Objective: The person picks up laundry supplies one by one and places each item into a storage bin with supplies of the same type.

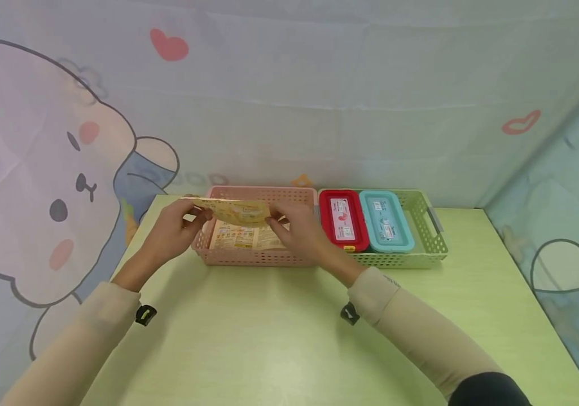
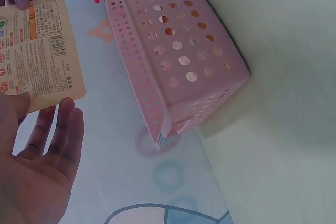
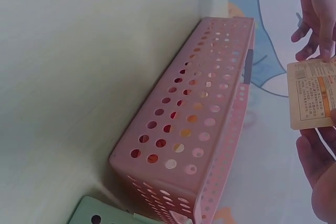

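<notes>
Both hands hold a flat tan packet [image 1: 238,213] by its two ends, above the pink basket [image 1: 256,259]. My left hand [image 1: 175,228] pinches one end between thumb and fingers. At the other end, my right hand [image 1: 297,228] grips with thumb and fingers. Fine print and a barcode cover the packet [image 2: 44,51] on the side seen in the left wrist view. Inside the pink basket lie similar printed packets [image 1: 233,237], partly hidden by the held one and the right hand.
A green basket [image 1: 421,259] adjoins the pink one on the right. It holds a red-lidded box [image 1: 325,220] and a light blue-lidded box [image 1: 401,237]. Both baskets stand at the back of the pale green table [image 1: 269,327], before a cartoon-printed cloth [image 1: 340,113].
</notes>
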`<state>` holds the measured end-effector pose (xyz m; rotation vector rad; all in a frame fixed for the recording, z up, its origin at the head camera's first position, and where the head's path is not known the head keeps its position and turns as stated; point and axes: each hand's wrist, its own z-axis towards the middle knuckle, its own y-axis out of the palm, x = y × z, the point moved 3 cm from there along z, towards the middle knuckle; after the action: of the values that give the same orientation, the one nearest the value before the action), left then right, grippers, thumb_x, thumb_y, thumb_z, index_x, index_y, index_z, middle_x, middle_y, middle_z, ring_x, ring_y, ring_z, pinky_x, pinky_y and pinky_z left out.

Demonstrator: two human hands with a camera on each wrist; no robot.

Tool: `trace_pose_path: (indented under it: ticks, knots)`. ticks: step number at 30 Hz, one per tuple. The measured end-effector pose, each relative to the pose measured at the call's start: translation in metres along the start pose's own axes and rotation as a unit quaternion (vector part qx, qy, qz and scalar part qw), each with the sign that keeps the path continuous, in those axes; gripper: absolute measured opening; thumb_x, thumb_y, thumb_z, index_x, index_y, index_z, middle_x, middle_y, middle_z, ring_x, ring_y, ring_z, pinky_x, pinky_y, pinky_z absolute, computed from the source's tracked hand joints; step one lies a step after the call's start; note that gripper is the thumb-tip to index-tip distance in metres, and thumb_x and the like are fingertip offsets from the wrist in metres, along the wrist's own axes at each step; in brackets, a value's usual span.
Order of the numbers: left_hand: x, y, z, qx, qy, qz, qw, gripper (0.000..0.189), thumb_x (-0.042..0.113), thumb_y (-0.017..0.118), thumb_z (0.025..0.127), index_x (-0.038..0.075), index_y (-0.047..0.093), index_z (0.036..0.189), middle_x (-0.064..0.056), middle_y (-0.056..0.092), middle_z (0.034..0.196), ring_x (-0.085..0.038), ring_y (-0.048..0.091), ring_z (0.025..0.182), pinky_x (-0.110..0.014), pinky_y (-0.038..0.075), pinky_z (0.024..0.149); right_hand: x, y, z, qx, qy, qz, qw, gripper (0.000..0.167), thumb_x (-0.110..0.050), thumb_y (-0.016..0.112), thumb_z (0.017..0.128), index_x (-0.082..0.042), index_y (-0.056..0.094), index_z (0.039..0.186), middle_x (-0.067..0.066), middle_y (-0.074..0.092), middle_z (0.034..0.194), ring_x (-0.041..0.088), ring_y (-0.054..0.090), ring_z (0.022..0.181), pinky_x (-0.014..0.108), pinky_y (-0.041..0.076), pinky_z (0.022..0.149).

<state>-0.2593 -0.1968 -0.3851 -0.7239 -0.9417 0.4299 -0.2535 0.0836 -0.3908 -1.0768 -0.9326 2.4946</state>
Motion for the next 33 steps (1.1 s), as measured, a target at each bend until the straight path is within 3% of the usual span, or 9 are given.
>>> trace_pose_path:
  ticks: [5,10,14,24,33]
  knots:
    - [-0.001,0.002,0.005,0.020,-0.006,0.000,0.9998,0.014,0.015,0.061,0.109,0.004,0.066,0.118,-0.014,0.070,0.116,-0.035,0.070,0.109,-0.052,0.061,0.079,0.002,-0.001,0.003,0.026,-0.009,-0.009,0.9996,0.004,-0.004,0.071,0.101,-0.005,0.068,0.103,0.005,0.074,0.099,0.018,0.072,0.094,0.028,0.061,0.087]
    - [-0.001,0.003,0.011,0.040,-0.016,-0.002,0.9991,0.023,0.023,0.059,0.111,0.006,0.065,0.125,-0.011,0.069,0.115,-0.028,0.068,0.105,-0.043,0.057,0.076,0.002,0.001,0.005,0.042,0.003,0.011,0.9990,0.020,-0.004,0.070,0.102,-0.004,0.071,0.122,0.007,0.076,0.107,0.016,0.073,0.093,0.025,0.061,0.083]
    - [0.000,0.005,0.015,0.058,-0.022,-0.008,0.9981,0.025,0.027,0.057,0.112,0.005,0.066,0.119,-0.010,0.068,0.110,-0.026,0.067,0.105,-0.037,0.053,0.075,0.002,0.002,0.007,0.057,0.018,0.028,0.9978,0.026,-0.005,0.069,0.102,-0.005,0.070,0.129,0.006,0.075,0.111,0.015,0.071,0.091,0.022,0.061,0.078]
    - [0.003,0.005,0.021,0.093,-0.038,-0.058,0.9932,0.024,0.027,0.057,0.112,0.004,0.062,0.105,-0.011,0.068,0.109,-0.032,0.067,0.114,-0.049,0.053,0.087,-0.002,0.001,0.011,0.085,0.039,0.033,0.9950,0.020,-0.005,0.069,0.102,-0.005,0.071,0.122,0.004,0.075,0.104,0.015,0.068,0.087,0.021,0.060,0.073]
    - [0.007,0.002,0.024,0.102,-0.038,-0.063,0.9920,0.021,0.022,0.058,0.111,0.002,0.059,0.103,-0.013,0.068,0.109,-0.034,0.067,0.113,-0.054,0.053,0.090,-0.006,-0.002,0.013,0.108,0.031,0.036,0.9930,0.010,-0.004,0.071,0.101,-0.003,0.072,0.111,0.005,0.074,0.097,0.017,0.070,0.088,0.020,0.060,0.070]
